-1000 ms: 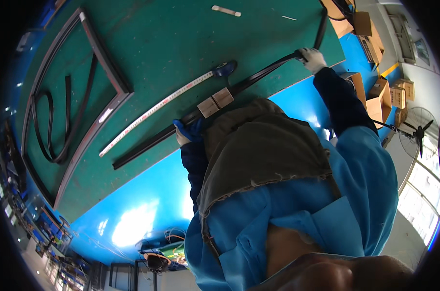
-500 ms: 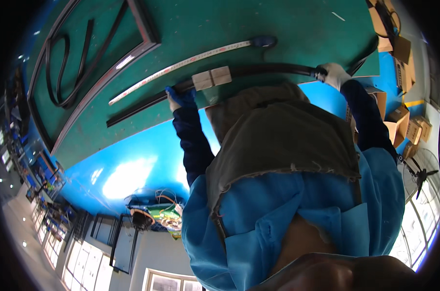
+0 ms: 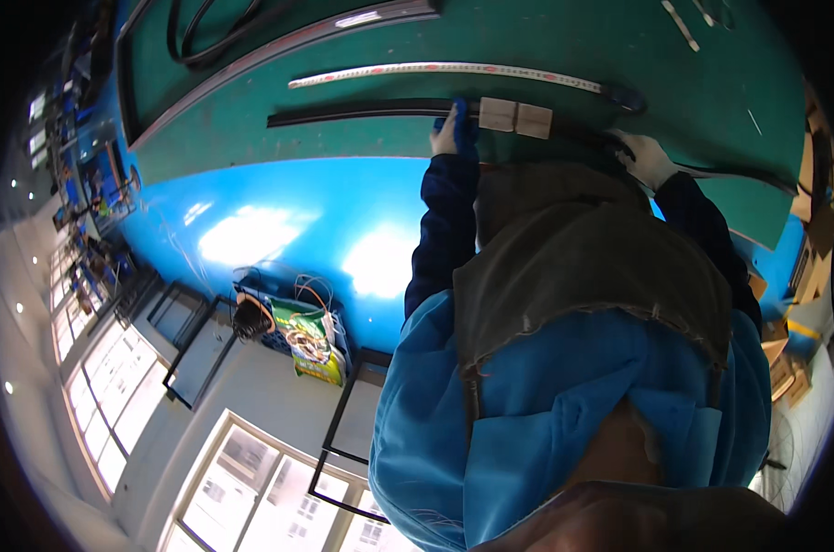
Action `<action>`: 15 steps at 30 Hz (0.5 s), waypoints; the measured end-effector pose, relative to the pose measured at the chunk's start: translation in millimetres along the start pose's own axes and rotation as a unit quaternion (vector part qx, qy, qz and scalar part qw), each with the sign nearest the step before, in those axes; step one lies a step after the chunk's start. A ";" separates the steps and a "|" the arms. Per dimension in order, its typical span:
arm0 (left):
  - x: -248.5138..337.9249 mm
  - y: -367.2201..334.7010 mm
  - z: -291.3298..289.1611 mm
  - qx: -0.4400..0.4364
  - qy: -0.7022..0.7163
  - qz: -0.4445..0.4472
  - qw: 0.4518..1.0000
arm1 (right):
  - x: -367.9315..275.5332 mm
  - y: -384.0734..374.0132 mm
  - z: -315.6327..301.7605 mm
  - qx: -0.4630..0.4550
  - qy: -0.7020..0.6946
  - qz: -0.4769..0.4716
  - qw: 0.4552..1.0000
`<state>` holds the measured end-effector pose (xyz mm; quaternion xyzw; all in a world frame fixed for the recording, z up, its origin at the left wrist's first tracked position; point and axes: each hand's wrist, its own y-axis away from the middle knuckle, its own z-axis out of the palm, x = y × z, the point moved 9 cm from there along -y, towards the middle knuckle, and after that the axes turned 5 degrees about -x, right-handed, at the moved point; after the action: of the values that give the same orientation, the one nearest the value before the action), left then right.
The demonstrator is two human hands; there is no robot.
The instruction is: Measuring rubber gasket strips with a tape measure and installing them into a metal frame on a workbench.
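Note:
A long black rubber strip [image 3: 362,114] runs across the green worktop close to its near edge. My left hand [image 3: 454,133], in a white glove with blue on the fingers, is closed around the strip. To its right, two pale rectangular blocks [image 3: 515,118] sit side by side over the strip. My right hand [image 3: 645,158], also in a white glove, grips the strip farther right, its fingertips partly hidden. Beyond the strip lies an extended tape measure [image 3: 445,69], with its dark blue case [image 3: 624,97] at the right end.
A dark metal frame [image 3: 279,60] lies at the far left of the green worktop [image 3: 215,152], with a looped black strip [image 3: 189,41] inside it. Thin pale pieces [image 3: 681,25] are at the far right. Cardboard boxes [image 3: 789,368] stand beyond the right edge.
My view has swung, so the bench appears shifted and turned. My right hand has come closer to the blocks, and a length of strip now trails out to its right.

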<state>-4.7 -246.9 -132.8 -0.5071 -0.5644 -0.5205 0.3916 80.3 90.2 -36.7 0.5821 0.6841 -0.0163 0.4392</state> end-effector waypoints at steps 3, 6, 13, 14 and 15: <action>7.8 11.8 12.8 0.013 0.227 -0.215 0.950 | -1.7 -3.8 7.2 0.000 -0.013 -0.014 1.000; -5.9 11.4 3.6 0.082 0.261 -0.233 0.933 | -3.1 -11.2 18.1 0.003 -0.025 -0.019 1.000; 3.1 13.4 0.2 0.087 0.098 -0.244 0.961 | -33.1 -33.8 13.4 -0.020 -0.025 0.019 0.999; 9.1 9.9 6.5 0.061 0.077 -0.263 0.960 | -29.4 -33.5 14.2 0.001 -0.014 0.003 1.000; 34.2 1.1 8.2 0.004 -0.031 -0.131 0.991 | -35.7 -34.8 10.5 0.019 0.000 -0.020 1.000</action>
<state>-9.0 -233.3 -100.7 -0.4432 -0.6401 -0.5490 0.3040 56.0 45.4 -38.1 0.5766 0.6953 -0.0378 0.4273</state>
